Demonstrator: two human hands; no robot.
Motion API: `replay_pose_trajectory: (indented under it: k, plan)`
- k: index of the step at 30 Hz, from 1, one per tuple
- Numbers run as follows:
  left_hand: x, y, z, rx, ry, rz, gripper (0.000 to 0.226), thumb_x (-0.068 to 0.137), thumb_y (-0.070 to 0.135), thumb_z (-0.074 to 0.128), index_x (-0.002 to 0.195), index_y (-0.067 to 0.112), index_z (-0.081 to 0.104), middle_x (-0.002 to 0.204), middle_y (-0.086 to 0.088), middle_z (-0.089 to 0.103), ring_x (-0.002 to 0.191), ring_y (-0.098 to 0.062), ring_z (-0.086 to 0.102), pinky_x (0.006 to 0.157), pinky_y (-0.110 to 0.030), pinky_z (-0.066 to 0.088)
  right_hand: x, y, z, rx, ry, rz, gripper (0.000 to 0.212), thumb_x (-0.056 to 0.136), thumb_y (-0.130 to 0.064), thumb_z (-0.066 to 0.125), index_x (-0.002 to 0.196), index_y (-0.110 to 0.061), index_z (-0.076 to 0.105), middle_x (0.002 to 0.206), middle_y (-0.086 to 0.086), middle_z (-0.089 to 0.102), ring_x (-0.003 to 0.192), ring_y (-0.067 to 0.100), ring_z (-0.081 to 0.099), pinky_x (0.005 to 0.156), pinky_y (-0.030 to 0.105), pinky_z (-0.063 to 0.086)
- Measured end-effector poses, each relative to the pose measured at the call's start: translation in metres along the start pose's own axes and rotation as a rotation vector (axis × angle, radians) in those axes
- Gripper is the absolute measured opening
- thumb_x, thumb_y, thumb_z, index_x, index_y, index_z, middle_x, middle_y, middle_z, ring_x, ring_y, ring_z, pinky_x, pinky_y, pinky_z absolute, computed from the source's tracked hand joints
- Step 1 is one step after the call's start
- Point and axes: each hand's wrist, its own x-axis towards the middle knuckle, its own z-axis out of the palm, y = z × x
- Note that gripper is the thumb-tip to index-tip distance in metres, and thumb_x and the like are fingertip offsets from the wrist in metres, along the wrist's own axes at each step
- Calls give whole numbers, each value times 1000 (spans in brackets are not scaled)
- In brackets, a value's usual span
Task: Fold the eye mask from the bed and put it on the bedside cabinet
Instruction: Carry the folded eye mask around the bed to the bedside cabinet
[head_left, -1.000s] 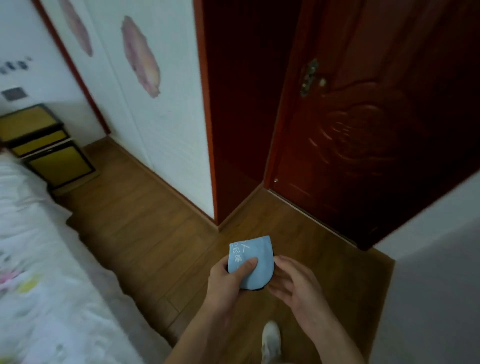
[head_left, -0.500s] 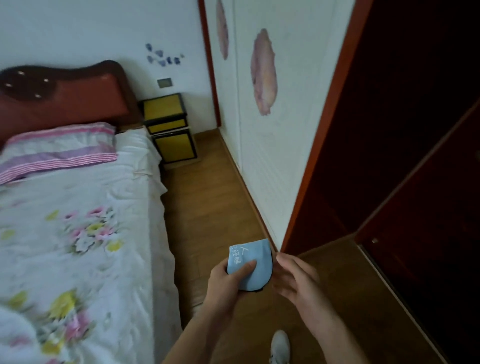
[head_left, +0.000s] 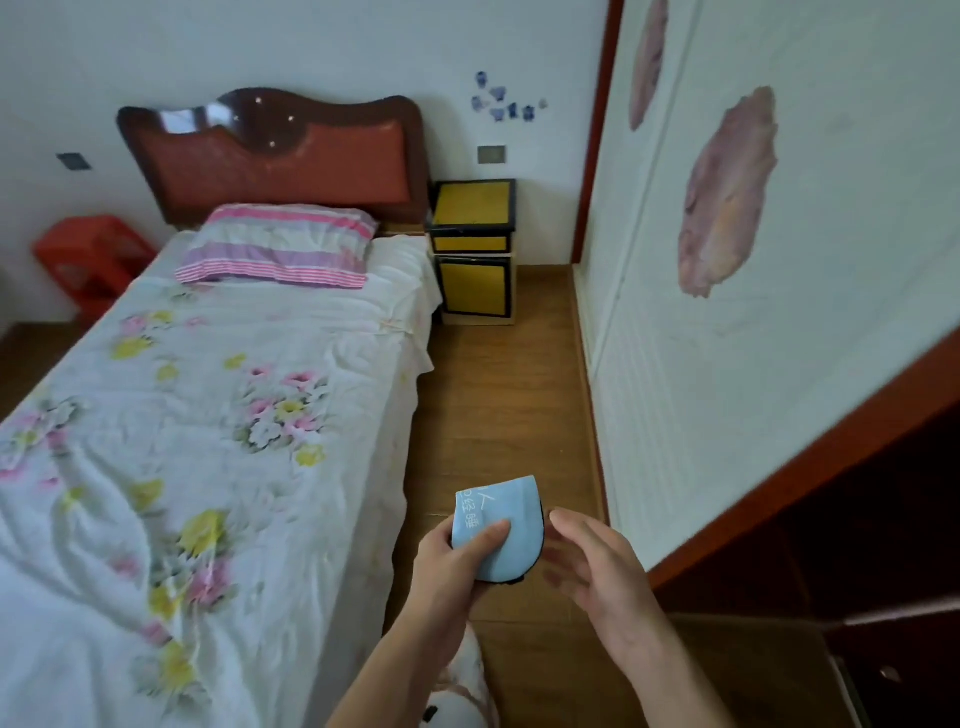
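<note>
A light blue eye mask (head_left: 506, 519), folded in half with white print on it and a black edge underneath, sits in my left hand (head_left: 457, 564), thumb pressed on its face. My right hand (head_left: 592, 566) hovers just right of the mask with fingers spread and holds nothing. The yellow bedside cabinet (head_left: 475, 249) with black trim stands far ahead, beside the head of the bed (head_left: 208, 415). Its top looks bare.
A wooden floor strip (head_left: 498, 405) runs between the bed's right side and a white wardrobe wall (head_left: 727, 338) up to the cabinet. A striped pillow (head_left: 280, 244) lies at the headboard. A red crate (head_left: 88, 254) sits left of the bed. My shoe (head_left: 462, 696) shows below.
The view has swung left from the dark red door to the bed and cabinet. The mask stays in my left hand; my right hand has drawn slightly off it.
</note>
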Motion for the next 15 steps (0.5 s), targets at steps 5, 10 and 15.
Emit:
replay_pose_trajectory:
  k: [5, 10, 15]
  plan:
    - [60, 33, -14, -30, 58, 6, 44, 75, 22, 82, 113, 6, 68, 109, -20, 74, 96, -33, 73, 70, -39, 60, 69, -26, 29, -63, -59, 21, 20, 87, -39, 72, 100, -26, 80, 102, 2, 81, 100, 22, 75, 95, 48, 57]
    - [145, 91, -32, -59, 47, 34, 42, 77, 22, 81, 114, 6, 68, 110, -20, 74, 98, -33, 72, 70, -38, 60, 153, -77, 73, -118, -68, -19, 20, 88, -39, 72, 102, -27, 79, 103, 1, 80, 100, 20, 75, 92, 45, 59]
    - [221, 158, -55, -52, 43, 47, 42, 75, 25, 83, 112, 9, 69, 107, -19, 75, 94, -33, 74, 71, -42, 62, 222, -133, 133, -146, -83, -31, 24, 90, -40, 69, 107, -25, 78, 105, 0, 80, 100, 18, 75, 90, 41, 59]
